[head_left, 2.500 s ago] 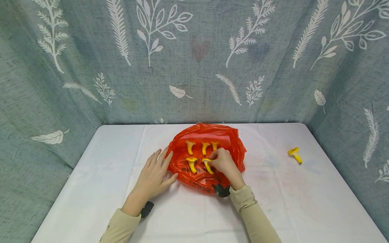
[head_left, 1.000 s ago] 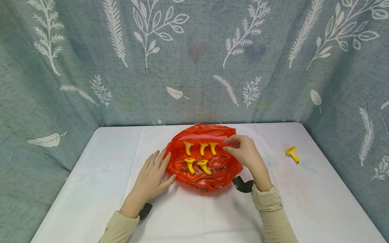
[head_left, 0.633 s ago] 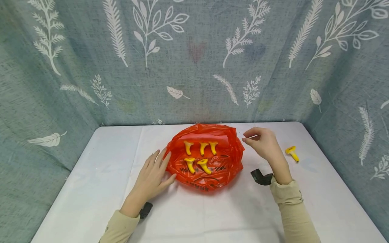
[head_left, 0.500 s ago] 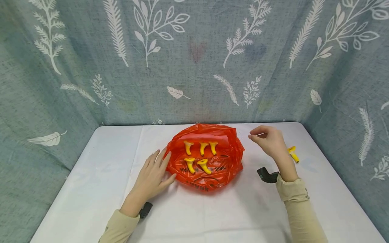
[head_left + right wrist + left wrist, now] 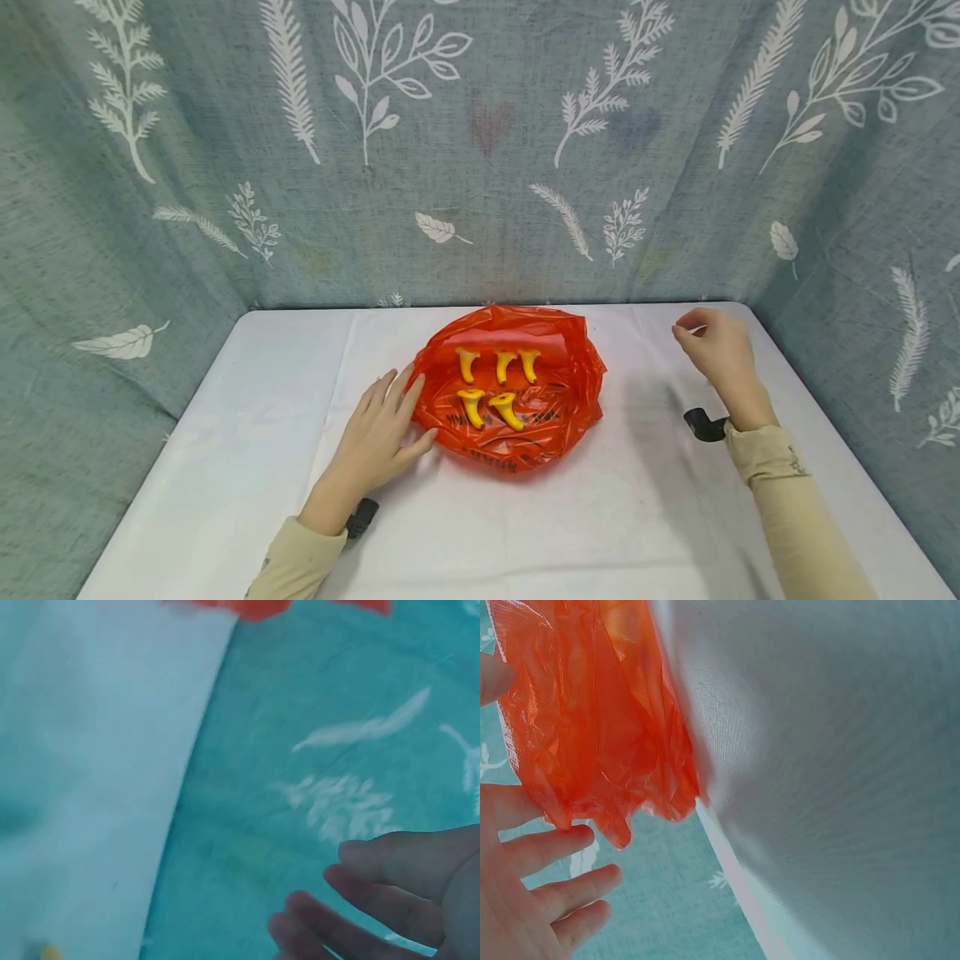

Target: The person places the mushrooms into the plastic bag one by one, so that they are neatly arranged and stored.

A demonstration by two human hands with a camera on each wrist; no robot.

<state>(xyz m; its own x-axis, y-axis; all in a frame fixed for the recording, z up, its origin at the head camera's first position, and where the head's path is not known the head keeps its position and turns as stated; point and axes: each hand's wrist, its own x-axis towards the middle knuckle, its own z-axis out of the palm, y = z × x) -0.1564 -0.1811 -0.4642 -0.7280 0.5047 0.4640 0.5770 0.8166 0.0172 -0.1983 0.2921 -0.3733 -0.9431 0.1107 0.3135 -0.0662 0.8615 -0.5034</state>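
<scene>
Resting flat on the white desk (image 5: 247, 392), the left hand (image 5: 378, 437) presses its straight fingertips against the near-left edge of the red plastic bag (image 5: 558, 417), apparently to pin the thin film so it stays spread out & doesn't slide. Five small yellow mushroom-shaped pieces lie on the bag in 2 rows: three at the back (image 5: 498, 364), two in front (image 5: 491, 407), stems pointing toward the person, none touching the fingers. The left wrist view shows the same crumpled red plastic bag (image 5: 592, 720) just beside the spread fingers (image 5: 551, 847), w/ nothing held in that grip.

The right hand (image 5: 720, 350) hovers above the desk's far right corner, well apart from the bag, wrist cocked up & fingers loosely curled w/ thumb near the forefinger; its grip holds nothing that the head view shows. In the right wrist view the relaxed fingers (image 5: 390, 892) hang in front of the leaf-print curtain (image 5: 360, 735), empty. A small yellow speck (image 5: 49, 951) sits at that frame's lower left edge on the desk, poss. another mushroom piece, though it's too blurred to say. Both forearms wear beige sleeves (image 5: 795, 508), each w/ a black wrist-mounted device (image 5: 705, 423). The grey-green curtain (image 5: 480, 150) walls the desk on 3 sides.
</scene>
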